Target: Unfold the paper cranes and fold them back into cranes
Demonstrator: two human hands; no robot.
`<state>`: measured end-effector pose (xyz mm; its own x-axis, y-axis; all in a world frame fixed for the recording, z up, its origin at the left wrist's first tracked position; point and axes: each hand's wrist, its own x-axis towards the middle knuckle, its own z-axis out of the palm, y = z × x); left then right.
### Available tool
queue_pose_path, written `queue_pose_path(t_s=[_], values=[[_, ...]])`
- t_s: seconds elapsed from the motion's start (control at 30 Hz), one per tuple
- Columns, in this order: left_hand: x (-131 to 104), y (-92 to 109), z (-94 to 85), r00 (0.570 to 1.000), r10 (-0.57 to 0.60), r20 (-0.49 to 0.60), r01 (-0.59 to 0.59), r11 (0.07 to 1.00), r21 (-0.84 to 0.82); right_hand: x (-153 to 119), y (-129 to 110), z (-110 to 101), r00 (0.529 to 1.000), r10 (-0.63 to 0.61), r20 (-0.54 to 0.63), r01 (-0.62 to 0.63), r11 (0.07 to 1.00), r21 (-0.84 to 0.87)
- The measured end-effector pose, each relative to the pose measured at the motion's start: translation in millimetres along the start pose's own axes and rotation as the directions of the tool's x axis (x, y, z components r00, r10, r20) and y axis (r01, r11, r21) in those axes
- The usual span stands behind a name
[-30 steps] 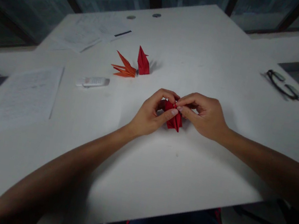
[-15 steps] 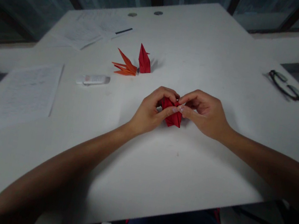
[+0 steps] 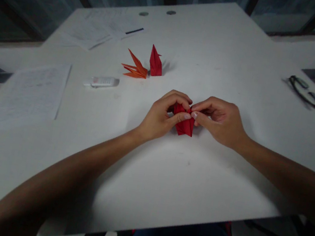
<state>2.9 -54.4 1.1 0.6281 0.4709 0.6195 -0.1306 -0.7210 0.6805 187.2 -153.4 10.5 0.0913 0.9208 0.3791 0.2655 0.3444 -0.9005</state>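
Observation:
Between my two hands is a piece of folded red paper (image 3: 185, 128), just above or on the white table (image 3: 149, 172). My left hand (image 3: 165, 113) pinches it from the left with thumb and forefinger. From the right, the thumb and forefinger of my right hand (image 3: 219, 120) close on its upper edge. My fingers hide part of the folds. Farther off stand an orange folded paper piece (image 3: 137, 69) with long pointed tips and an upright red folded paper piece (image 3: 156, 62), side by side.
A white glue or correction pen (image 3: 102, 82) lies left of the folded pieces. Written sheets (image 3: 31, 92) are at the left, more papers (image 3: 90, 31) with a dark strip (image 3: 134, 31) at the back left. Eyeglasses (image 3: 306, 93) rest near the right edge.
The whole view has shifted a little, so the table things sit slightly farther right. Both hands keep their pinch on the red paper, with only small finger movement.

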Motion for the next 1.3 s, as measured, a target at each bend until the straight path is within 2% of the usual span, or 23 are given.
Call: queue_pose_path(t_s=[0.37, 0.53, 0.63, 0.77, 0.87, 1.0, 1.17, 1.3], values=[[-0.6, 0.6, -2.2, 0.998, -0.055, 0.013, 0.055, 0.998, -0.019, 3.2, 1.1, 0.9, 0.993, 0.107, 0.042, -0.113, 0.974, 0.197], [-0.7, -0.1, -1.2, 0.997, -0.071, 0.009, 0.071, 0.997, -0.037, 3.9, 3.9, -0.5, 0.993, 0.081, 0.082, -0.096, 0.973, 0.210], [-0.6, -1.4, -0.7, 0.998, -0.068, 0.008, 0.069, 0.996, -0.055, 2.5, 4.5, -1.9, 0.997, 0.017, 0.079, -0.028, 0.990, 0.138], [-0.4, -2.3, -0.8, 0.999, -0.049, 0.014, 0.050, 0.997, -0.065, 0.2, 2.7, -4.2, 0.990, -0.110, 0.092, 0.115, 0.992, -0.056], [-0.4, -2.3, -1.0, 0.999, -0.043, 0.017, 0.045, 0.997, -0.067, -0.3, 1.4, -5.6, 0.987, -0.127, 0.102, 0.138, 0.984, -0.113], [-0.8, -2.1, -1.2, 0.997, -0.064, 0.042, 0.067, 0.996, -0.066, -0.2, 1.5, -6.3, 0.987, -0.102, 0.122, 0.115, 0.988, -0.102], [-0.5, -3.1, -0.9, 0.996, -0.066, 0.065, 0.072, 0.993, -0.095, -0.4, 2.9, -4.7, 0.993, 0.003, 0.121, -0.005, 1.000, 0.011], [-0.5, -4.4, -0.4, 0.993, -0.094, 0.068, 0.101, 0.987, -0.121, 0.6, 4.0, -3.6, 0.990, 0.046, 0.136, -0.053, 0.997, 0.051]])
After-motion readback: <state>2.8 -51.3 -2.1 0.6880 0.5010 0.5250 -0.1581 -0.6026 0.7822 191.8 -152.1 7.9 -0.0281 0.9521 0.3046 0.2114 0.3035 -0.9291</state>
